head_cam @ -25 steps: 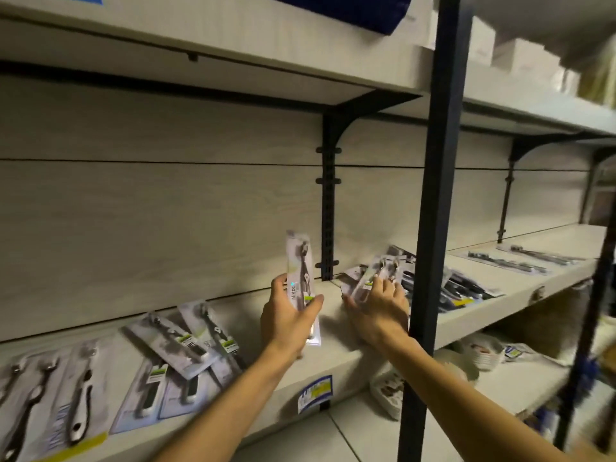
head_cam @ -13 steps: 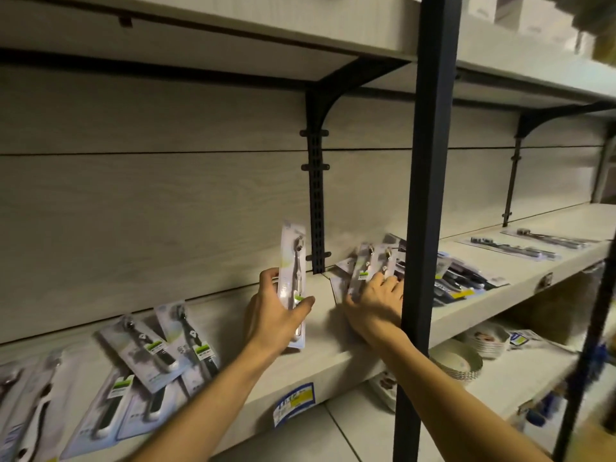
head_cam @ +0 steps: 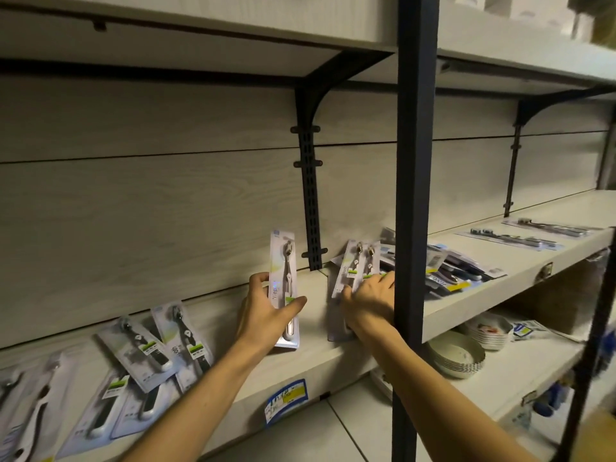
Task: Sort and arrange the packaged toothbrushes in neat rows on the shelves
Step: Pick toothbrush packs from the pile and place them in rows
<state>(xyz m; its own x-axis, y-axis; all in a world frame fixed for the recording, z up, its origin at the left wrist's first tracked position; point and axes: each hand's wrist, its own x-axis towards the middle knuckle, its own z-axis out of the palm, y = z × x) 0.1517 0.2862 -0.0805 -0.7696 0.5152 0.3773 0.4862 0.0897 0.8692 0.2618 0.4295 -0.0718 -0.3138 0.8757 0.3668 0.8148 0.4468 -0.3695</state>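
The left hand [head_cam: 266, 311] grips a packaged toothbrush [head_cam: 284, 288] between thumb and fingers, standing it upright on the middle shelf [head_cam: 316, 356]. Its long axis runs nearly vertical, brush head at the top and handle down, printed face toward the camera, bottom edge at or just above the shelf board.

The right hand [head_cam: 370, 300] presses curled fingers onto two more packs [head_cam: 358, 266], which lean with heads up and tipped slightly right; whether the fingers pinch them or only rest on them I cannot tell. Beneath them a flat pack [head_cam: 335, 315] lies on the board, mostly covered by the hand.

Behind the dark upright post [head_cam: 411, 228] sits a loose heap of packs [head_cam: 460, 271] (blurred, their directions mixed), partly hidden by the post. At lower left several packs [head_cam: 156, 358] lie flat, overlapping, heads pointing up and left toward the back panel; the leftmost are cut off by the picture's edge. Two long packs [head_cam: 520, 240] lie crosswise far right. The lower shelf holds stacked foil dishes [head_cam: 456, 356], smeared by motion.
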